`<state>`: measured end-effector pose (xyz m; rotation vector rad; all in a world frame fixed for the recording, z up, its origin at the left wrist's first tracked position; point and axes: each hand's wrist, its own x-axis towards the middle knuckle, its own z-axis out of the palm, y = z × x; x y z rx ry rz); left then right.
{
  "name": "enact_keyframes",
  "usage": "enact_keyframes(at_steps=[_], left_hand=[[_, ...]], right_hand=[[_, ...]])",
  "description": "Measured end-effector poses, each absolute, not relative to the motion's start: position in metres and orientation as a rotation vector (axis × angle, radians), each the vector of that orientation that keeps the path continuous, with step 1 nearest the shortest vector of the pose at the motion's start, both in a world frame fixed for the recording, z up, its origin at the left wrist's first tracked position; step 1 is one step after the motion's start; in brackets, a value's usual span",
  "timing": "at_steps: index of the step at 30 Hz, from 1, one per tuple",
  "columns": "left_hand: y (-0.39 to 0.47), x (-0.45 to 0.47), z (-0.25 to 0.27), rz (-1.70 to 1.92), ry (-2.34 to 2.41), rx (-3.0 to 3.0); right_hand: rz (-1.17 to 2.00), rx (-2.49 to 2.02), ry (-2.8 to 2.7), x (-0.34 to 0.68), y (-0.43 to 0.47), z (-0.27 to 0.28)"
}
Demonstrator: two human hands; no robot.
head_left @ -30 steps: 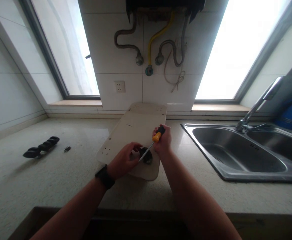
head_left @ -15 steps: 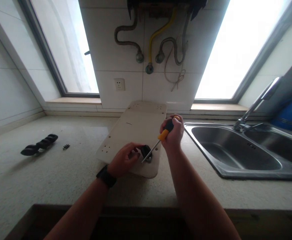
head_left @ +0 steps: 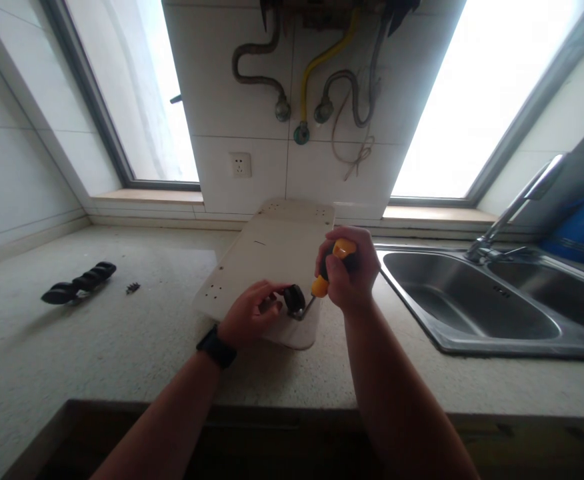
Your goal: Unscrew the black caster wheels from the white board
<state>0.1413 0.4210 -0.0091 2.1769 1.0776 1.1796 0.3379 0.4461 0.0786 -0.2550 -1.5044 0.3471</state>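
Observation:
A pale board [head_left: 267, 260] with small holes near its corners lies on the counter. On its near right corner stands a black caster wheel [head_left: 294, 297] with a metal mount. My left hand [head_left: 255, 308] steadies the caster from the left, its index finger against the wheel and the other fingers curled. Wrapped in my right hand [head_left: 357, 267] is a screwdriver [head_left: 320, 286] with a yellow and black handle. Its shaft slants down and left to the caster's metal mount; the tip's exact contact is hard to make out.
Several black caster wheels [head_left: 79, 283] sit in a row on the left of the counter [head_left: 157, 353], beside a small pile of screws [head_left: 133, 288]. A steel double sink [head_left: 437, 343] with a faucet [head_left: 512, 207] is at right. Hoses [head_left: 257, 80] and a socket [head_left: 240, 165] are on the wall.
The screwdriver's handle has come down and its tip has moved from in front of the caster to its metal mount. My left hand stays at the wheel. The view has shifted slightly.

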Motion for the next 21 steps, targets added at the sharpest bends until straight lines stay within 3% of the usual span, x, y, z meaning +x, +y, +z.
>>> enact_keyframes(at_steps=[21], left_hand=[[0.4275, 0.1420, -0.0125, 1.201, 1.070, 2.183]], right_hand=[[0.185, -0.323, -1.706, 0.3370, 0.4435, 0.0757]])
